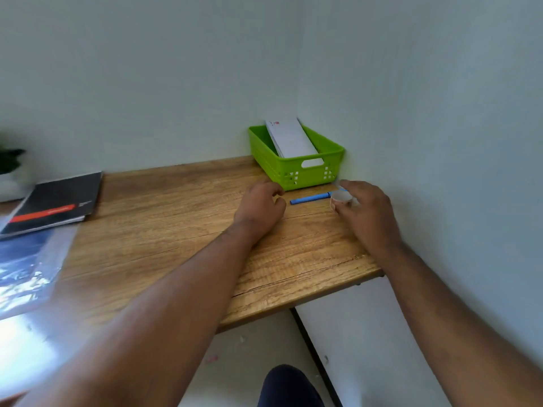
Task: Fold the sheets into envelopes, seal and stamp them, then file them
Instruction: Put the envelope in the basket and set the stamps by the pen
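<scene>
- Two bare hands of yours reach over the far right corner of the wooden desk (176, 230) in the head view.
- Your right hand (367, 212) curls its thumb and fingers round a small white roll (340, 198), probably tape, pinching it just above the desktop near the right wall.
- Your left hand (260, 205) rests on the desk with fingers loosely curled and holds nothing; its fingertips lie just in front of the green plastic basket (296, 174).
- That basket sits in the corner where the two walls meet, and white envelopes (289, 139) stand tilted inside it, leaning toward the back wall, with a small red mark near the top edge of the front one.
- Between your hands lies a blue marker (310, 198), flat on the desk, its far end close to the roll and your right thumb, its near end apart from your left hand.
- Well to the left, a black notebook with a red stripe (55, 201) lies on the desk, touching a blurred glossy blue sheet (26, 268) nearer you.
- At the far left edge a dark green plant (10, 160) shows, too blurred to tell more.
</scene>
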